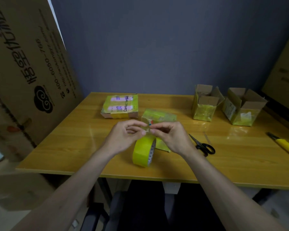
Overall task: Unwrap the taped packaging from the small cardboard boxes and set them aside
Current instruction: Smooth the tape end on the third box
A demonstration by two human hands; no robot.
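My left hand (125, 135) and my right hand (170, 135) meet above the middle of the table, both pinching a small clear piece of tape (148, 128) between their fingertips. Just behind them lies a small box wrapped in yellow tape (158, 116). A roll of yellow tape (143, 151) stands on edge under my hands. A flat taped package (121, 105) with a printed label lies further back on the left. Two small cardboard boxes with open flaps, one (205, 104) and another (242, 107), stand at the back right.
Black scissors (203, 145) lie right of my right hand. A yellow utility knife (285, 145) lies near the table's right edge. A large printed cardboard carton (28, 64) leans at the left, another carton (284, 77) at the right. The wooden table (73, 147) ends at a dark wall.
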